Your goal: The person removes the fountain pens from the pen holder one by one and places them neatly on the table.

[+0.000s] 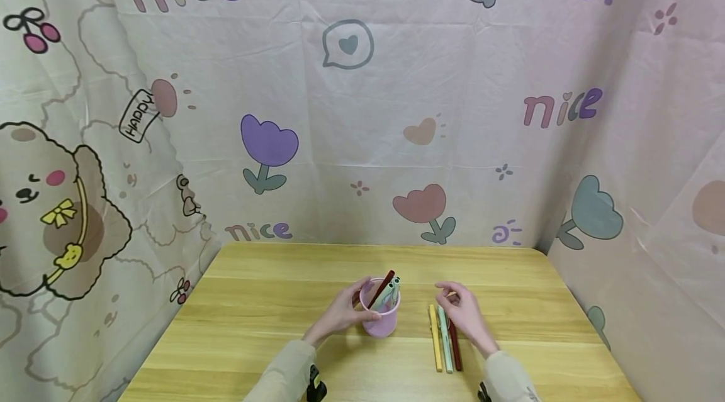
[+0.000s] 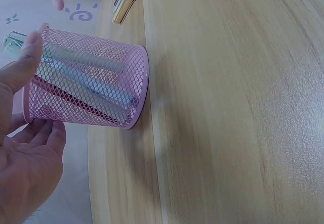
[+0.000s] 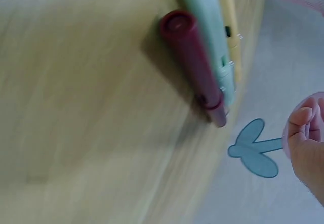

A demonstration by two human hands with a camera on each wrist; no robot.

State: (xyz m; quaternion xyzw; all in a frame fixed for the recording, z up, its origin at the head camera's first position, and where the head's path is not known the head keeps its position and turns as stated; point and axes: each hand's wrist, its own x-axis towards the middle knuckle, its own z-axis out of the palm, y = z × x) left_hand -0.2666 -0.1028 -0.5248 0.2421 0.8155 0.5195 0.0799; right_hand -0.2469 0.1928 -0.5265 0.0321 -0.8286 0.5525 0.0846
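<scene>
My left hand (image 1: 343,309) holds a pink mesh pen holder (image 2: 91,82) near its rim, thumb (image 2: 28,57) on one side and fingers on the other. Inside lean a dark red pen (image 1: 382,287) and several pale green and pale blue ones, seen through the mesh in the left wrist view. Its base is at the tabletop. To the right, my right hand (image 1: 466,312) hovers over the far ends of three pens, fingers loosely bent and holding nothing. These are a yellow pen (image 1: 435,339), a mint green pen (image 1: 445,340) and a dark red pen (image 3: 195,62), side by side.
The wooden table (image 1: 255,326) reaches back to a hanging cloth (image 1: 351,106) printed with flowers and words. More of this cloth hangs along the left and right sides.
</scene>
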